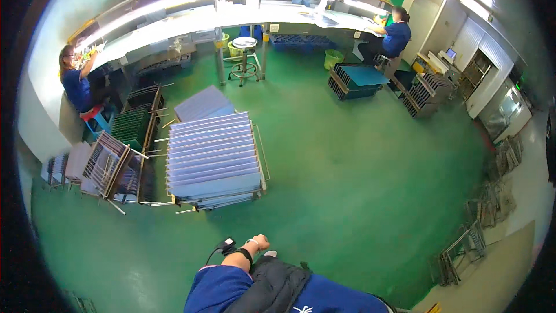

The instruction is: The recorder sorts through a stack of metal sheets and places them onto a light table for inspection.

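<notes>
one left hand reaches out over the green floor, its fingers seemingly curled in; it is too small to tell whether they close on anything. its wrist wears one pale band and one black strap, with one black device just beside.

one large rack stands ahead of the hand and to its left, clearly apart from it; it holds roughly a dozen bluish panels, too overlapped to count exactly. just behind it is one smaller stack of like panels. more racks crowd to the left, too tangled to count. farther off, to the right, stand two dark racks, one with a blue top, the other brown-edged.

beyond are one round metal stool, three yellow-green bins and one long, lit counter, where two people in blue sit, one at each end.
</notes>
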`<control>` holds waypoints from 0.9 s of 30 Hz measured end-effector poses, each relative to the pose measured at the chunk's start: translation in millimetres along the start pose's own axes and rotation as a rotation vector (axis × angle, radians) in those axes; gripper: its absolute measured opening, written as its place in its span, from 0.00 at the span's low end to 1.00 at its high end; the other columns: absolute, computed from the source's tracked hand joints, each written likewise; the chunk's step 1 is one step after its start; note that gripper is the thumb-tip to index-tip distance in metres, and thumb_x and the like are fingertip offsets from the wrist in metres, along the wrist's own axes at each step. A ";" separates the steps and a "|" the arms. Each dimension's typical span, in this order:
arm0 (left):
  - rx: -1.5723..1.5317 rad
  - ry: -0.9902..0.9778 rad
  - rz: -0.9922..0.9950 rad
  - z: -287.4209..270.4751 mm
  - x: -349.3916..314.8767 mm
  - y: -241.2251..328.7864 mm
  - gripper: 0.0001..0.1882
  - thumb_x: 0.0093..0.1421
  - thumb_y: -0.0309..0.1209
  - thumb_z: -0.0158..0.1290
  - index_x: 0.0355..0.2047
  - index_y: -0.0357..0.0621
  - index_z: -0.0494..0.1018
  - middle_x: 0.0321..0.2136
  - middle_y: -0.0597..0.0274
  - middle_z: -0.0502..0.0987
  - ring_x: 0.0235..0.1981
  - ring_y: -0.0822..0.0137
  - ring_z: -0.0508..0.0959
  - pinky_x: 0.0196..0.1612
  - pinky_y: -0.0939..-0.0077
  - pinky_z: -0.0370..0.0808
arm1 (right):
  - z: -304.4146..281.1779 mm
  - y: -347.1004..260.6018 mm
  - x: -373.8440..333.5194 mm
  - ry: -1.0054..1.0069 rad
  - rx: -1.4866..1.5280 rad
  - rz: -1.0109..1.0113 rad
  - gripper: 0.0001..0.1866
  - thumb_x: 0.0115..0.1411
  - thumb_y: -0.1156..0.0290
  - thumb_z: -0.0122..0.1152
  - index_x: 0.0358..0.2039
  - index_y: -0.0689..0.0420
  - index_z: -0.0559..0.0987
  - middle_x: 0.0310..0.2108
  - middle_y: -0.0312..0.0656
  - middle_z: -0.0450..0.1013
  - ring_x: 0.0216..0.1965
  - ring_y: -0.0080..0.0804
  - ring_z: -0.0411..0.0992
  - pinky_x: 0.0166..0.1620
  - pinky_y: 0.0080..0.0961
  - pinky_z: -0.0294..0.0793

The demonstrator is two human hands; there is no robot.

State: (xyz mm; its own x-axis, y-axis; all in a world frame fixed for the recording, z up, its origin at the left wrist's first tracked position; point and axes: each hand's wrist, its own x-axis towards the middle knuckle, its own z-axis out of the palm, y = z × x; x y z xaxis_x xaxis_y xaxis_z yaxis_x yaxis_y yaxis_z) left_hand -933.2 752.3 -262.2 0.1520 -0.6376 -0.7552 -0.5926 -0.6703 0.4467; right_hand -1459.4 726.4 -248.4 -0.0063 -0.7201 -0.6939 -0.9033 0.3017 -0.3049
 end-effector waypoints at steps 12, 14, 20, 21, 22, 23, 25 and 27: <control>0.281 -0.272 0.563 -39.0 130.5 25.5 0.12 0.51 0.37 0.48 0.22 0.40 0.72 0.21 0.55 0.75 0.21 0.58 0.73 0.25 0.64 0.69 | -146.3 -269.8 248.7 -0.483 -0.075 -0.312 0.20 0.53 0.62 0.57 0.42 0.61 0.75 0.36 0.45 0.75 0.37 0.31 0.73 0.42 0.26 0.70; 0.668 -0.217 0.427 -61.2 135.1 49.9 0.14 0.54 0.34 0.41 0.28 0.40 0.74 0.31 0.52 0.76 0.32 0.53 0.76 0.37 0.58 0.71 | -190.5 -268.4 358.7 -0.486 -0.316 -0.566 0.18 0.50 0.61 0.58 0.39 0.58 0.77 0.36 0.43 0.75 0.39 0.33 0.73 0.45 0.27 0.70; -1.224 0.633 -0.868 -34.3 -4.4 58.2 0.14 0.47 0.27 0.50 0.35 0.44 0.76 0.31 0.56 0.77 0.26 0.64 0.78 0.25 0.71 0.75 | -304.6 -488.8 467.4 0.027 -0.773 -0.639 0.12 0.48 0.65 0.54 0.30 0.56 0.79 0.33 0.44 0.76 0.35 0.38 0.74 0.40 0.32 0.73; -1.317 0.683 -0.872 -42.0 5.5 57.2 0.14 0.48 0.24 0.48 0.37 0.40 0.74 0.28 0.55 0.77 0.26 0.63 0.78 0.23 0.73 0.74 | -322.4 -512.9 529.2 0.030 -0.560 -0.543 0.10 0.49 0.66 0.53 0.29 0.57 0.78 0.27 0.42 0.74 0.28 0.37 0.72 0.32 0.32 0.72; -1.348 0.687 -0.892 -40.3 8.2 61.6 0.14 0.48 0.24 0.48 0.37 0.40 0.74 0.28 0.55 0.77 0.26 0.63 0.78 0.23 0.73 0.74 | -320.4 -551.1 547.0 0.008 -0.360 -0.453 0.09 0.50 0.68 0.51 0.27 0.58 0.77 0.22 0.41 0.72 0.20 0.36 0.71 0.24 0.33 0.71; -1.547 0.817 -0.956 -41.4 12.7 65.7 0.14 0.51 0.28 0.47 0.39 0.41 0.72 0.29 0.55 0.77 0.25 0.63 0.77 0.25 0.71 0.75 | -318.2 -586.3 561.1 -0.105 -0.130 -0.346 0.06 0.51 0.71 0.50 0.28 0.55 0.76 0.17 0.36 0.65 0.15 0.30 0.64 0.18 0.28 0.62; -1.787 1.013 -1.100 -25.1 -6.5 67.2 0.15 0.55 0.32 0.45 0.41 0.42 0.70 0.30 0.54 0.76 0.24 0.63 0.77 0.26 0.68 0.75 | -258.5 -711.1 483.6 -0.352 -0.010 -0.349 0.07 0.54 0.73 0.48 0.34 0.52 0.72 0.13 0.30 0.56 0.12 0.23 0.57 0.13 0.21 0.53; -2.094 1.187 -0.980 -38.1 18.1 57.2 0.17 0.58 0.38 0.44 0.44 0.41 0.67 0.35 0.54 0.75 0.28 0.61 0.77 0.28 0.65 0.75 | -223.8 -795.9 462.7 -0.498 -0.013 -0.496 0.12 0.57 0.66 0.52 0.41 0.54 0.71 0.22 0.32 0.65 0.20 0.24 0.65 0.22 0.21 0.64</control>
State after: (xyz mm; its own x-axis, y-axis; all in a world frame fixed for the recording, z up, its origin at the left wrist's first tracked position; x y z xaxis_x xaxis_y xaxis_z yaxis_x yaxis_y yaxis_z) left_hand -934.2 687.9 -232.0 0.3137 0.4905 -0.8130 0.7858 0.3464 0.5123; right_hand -839.4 13.3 -180.8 0.6019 -0.3984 -0.6921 -0.7540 0.0020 -0.6569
